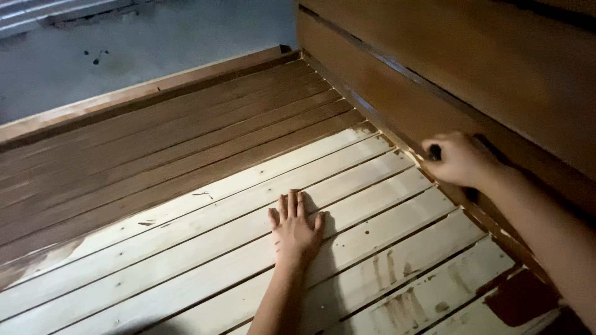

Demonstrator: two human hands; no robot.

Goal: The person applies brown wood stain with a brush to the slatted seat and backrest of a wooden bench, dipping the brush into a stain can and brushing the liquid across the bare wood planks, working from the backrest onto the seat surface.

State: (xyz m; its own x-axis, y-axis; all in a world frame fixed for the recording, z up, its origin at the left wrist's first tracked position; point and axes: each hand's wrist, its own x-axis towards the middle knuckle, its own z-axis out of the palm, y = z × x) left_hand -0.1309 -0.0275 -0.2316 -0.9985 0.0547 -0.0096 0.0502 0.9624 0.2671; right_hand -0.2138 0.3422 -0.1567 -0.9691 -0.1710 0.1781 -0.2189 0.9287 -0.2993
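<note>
Head view: the left hand [296, 227] lies flat with fingers [292, 205] spread open on the pale, unstained wooden slats [205, 248], holding nothing. The right hand [458, 159] is closed around a small dark object [435, 151], too hidden to identify, at the edge of the brown stained wooden side board [397, 105], beside the dark-stained slats [155, 142].

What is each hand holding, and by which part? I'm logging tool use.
The right hand closes its grip on a small dark object, mostly hidden, so kind and part are unclear. The left hand lies flat on the bare slats, holding nothing.
</note>
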